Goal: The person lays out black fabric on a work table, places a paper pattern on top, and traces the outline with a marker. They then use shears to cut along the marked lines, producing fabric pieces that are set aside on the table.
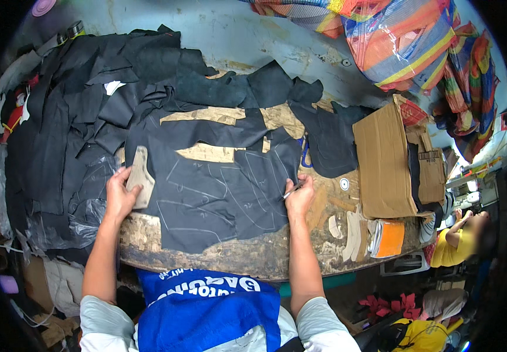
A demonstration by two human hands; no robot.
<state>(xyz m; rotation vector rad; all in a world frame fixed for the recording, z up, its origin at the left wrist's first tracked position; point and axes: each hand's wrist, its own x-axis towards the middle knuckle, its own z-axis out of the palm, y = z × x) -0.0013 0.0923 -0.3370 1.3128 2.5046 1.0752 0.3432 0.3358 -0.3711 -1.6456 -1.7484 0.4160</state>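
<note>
A black leather-like sheet lies in front of me on the worn wooden table, with pale outlines and small marks drawn over it. My left hand grips a beige flat pattern piece, thumb on top, at the sheet's left edge. In my right hand is a thin silver pen-like marker, pinched near the sheet's right edge. Some outlines are long panels; others are curved. Part of the pattern piece is hidden under my fingers.
Black material is heaped at the left and back. Blue-handled scissors, partly covered, lie beyond my right hand. A cardboard box, pale pattern pieces and an orange-covered stack occupy the right end. A person in yellow sits farther right.
</note>
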